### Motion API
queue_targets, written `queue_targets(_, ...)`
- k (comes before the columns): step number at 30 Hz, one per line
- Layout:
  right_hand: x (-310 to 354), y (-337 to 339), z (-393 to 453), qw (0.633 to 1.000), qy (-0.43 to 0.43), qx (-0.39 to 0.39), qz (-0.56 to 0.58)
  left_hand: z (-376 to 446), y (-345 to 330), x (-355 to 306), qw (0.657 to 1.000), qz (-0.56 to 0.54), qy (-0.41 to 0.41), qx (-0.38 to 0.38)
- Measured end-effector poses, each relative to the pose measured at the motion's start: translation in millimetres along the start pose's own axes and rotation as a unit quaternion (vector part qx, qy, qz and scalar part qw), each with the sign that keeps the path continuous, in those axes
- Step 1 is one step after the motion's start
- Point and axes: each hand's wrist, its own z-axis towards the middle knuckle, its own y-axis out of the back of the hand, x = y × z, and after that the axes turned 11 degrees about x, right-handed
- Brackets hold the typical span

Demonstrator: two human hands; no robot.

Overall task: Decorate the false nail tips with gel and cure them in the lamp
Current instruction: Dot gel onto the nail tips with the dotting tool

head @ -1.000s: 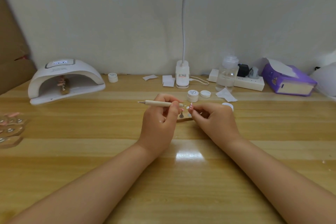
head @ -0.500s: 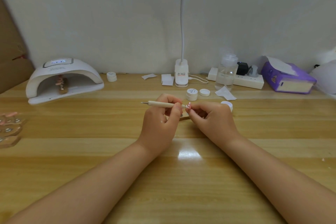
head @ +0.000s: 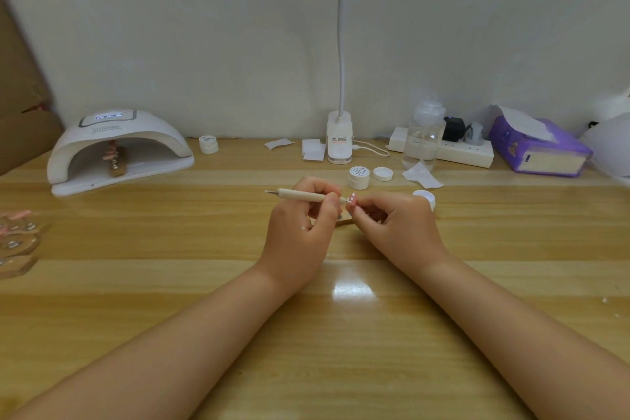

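The left hand (head: 300, 228) has its grip curled tight around a thin dotting tool (head: 306, 195), and the right hand (head: 395, 228) pinches a small pink false nail tip (head: 352, 199) between its fingertips. The tool's right end sits right at the nail tip, just above the middle of the wooden counter (head: 341, 334). The nail tip is tiny and smooth, so it could slip out of the pinch and fall. If the tool pushes too hard, the wet gel could smear, or the little white bits on the nail could slide out of place. A finger could also touch the wet gel and leave a mark. The nail tip looks pale pink with small white dots on it; it is too small to see more. An open white gel pot (head: 359, 177) and its lid (head: 383, 173) sit just behind the hands, and a bump could knock them. Far off to the left, the white nail lamp (head: 119, 153) holds more pink nail tips on a stand (head: 115, 160) inside it.
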Motion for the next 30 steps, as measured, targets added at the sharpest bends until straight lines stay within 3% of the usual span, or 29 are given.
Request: queue_targets(30, -0.8, 0.0, -0.3, 1.000, -0.010, 0.007, 0.000, -0.7, -0.3, -1.0, 1.000, -0.005, -0.005, 0.002)
